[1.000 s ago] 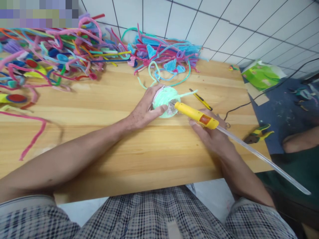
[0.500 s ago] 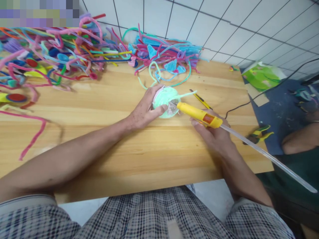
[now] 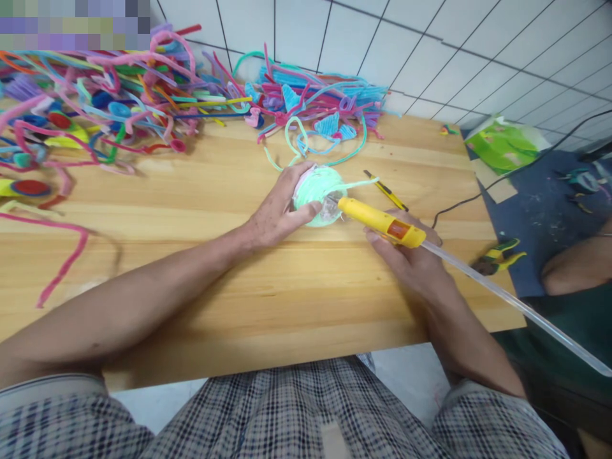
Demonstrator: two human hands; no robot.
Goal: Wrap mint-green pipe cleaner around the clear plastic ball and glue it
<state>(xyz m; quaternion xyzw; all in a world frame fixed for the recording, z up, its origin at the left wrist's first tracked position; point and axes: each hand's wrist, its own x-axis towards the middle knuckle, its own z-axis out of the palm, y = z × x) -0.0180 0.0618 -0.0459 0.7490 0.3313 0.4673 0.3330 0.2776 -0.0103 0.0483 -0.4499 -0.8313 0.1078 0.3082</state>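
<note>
1. Left hand (image 3: 277, 210) gripped the green-wrapped ball (image 3: 318, 183), roughly midway between the desk's (image 3: 287, 299) near and far edges; right hand (image 3: 423, 268) held the glue gun (image 3: 370, 217).
2. A slip risked burning the left thumb (image 3: 306, 213), just beside the nozzle (image 3: 333, 200).
3. Knocking the glue stick (image 3: 526, 313), overhanging the right edge, could have caused that.

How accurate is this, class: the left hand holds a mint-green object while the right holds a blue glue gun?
The colour is wrong: the head view shows the right hand holding a yellow glue gun; the left hand does hold the mint-green object.
</note>
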